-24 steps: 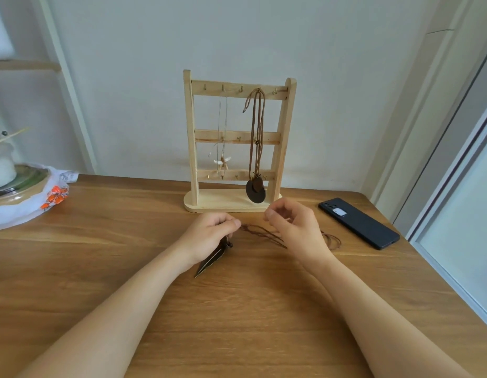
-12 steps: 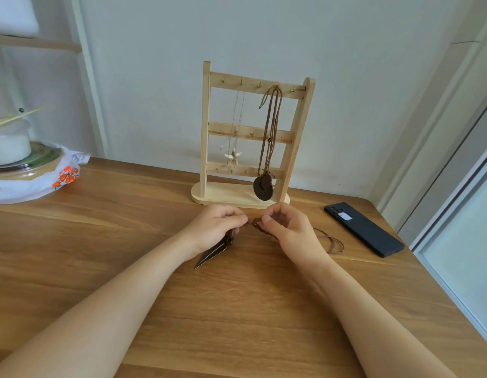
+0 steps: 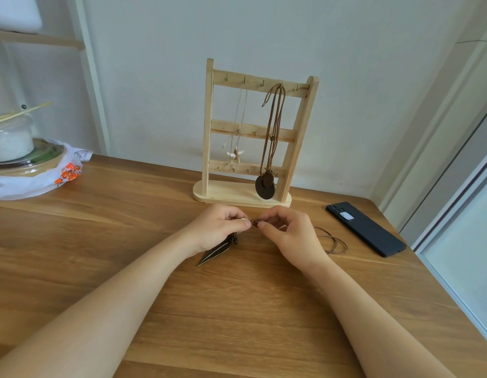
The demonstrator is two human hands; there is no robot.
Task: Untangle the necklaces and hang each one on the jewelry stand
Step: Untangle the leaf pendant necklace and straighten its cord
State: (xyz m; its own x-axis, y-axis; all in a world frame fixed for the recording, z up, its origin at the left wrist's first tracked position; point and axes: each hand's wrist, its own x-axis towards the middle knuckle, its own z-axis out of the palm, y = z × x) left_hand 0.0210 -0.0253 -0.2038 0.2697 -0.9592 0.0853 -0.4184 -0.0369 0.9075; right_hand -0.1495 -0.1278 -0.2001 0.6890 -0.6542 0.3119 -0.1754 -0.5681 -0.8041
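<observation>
My left hand [image 3: 217, 227] and right hand [image 3: 288, 236] pinch a thin brown cord necklace [image 3: 254, 221] just before the pale wooden jewelry stand [image 3: 223, 193]. Its dark pointed pendant [image 3: 213, 255] lies beneath my left wrist.

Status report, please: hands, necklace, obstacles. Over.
Left hand and right hand pinching the brown cord. Pendant lies on table. Disc necklace, shell necklace hang on stand. Phone right, clear of hands.

Two bare forearms [image 3: 122, 304] in shot, reaching from the bottom edge toward the jewelry stand [image 3: 226, 193]. The left hand [image 3: 217, 227], just in front of the stand's base, is bare, a short thumbnail [image 3: 244, 220] catching the light. The right hand [image 3: 291, 236], beside it, bare as well. Anything worn higher up the arms sits out of frame.
</observation>
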